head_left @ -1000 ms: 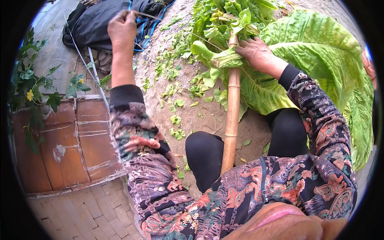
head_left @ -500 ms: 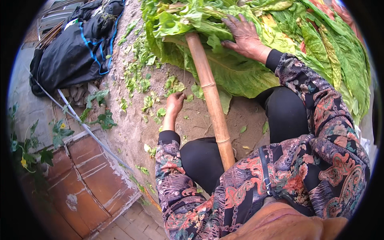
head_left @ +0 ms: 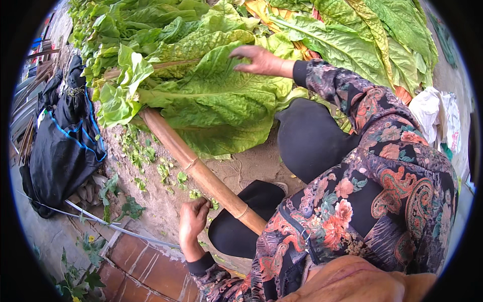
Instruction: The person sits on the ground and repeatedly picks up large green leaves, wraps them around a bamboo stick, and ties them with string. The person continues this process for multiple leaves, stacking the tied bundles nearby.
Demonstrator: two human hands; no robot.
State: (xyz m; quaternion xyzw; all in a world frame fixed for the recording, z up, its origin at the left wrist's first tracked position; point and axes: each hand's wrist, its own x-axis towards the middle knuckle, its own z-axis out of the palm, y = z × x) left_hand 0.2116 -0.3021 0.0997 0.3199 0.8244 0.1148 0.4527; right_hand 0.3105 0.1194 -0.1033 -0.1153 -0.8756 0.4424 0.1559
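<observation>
Bamboo pole (head_left: pixel 214 185) between jacket (head_left: pixel 342 186) and leaves, as I view it remotely.
The pole's near end disappears at the jacket, probably braced there. Left of it, the left hand (head_left: pixel 192 224) is curled; whether it pinches anything, I cannot tell. Right of it, the right hand (head_left: pixel 259 60) is loosely splayed, grasping nothing visible, perhaps steadying the broad green leaves (head_left: pixel 216 95) hiding the pole's far end; contact is unclear.
</observation>
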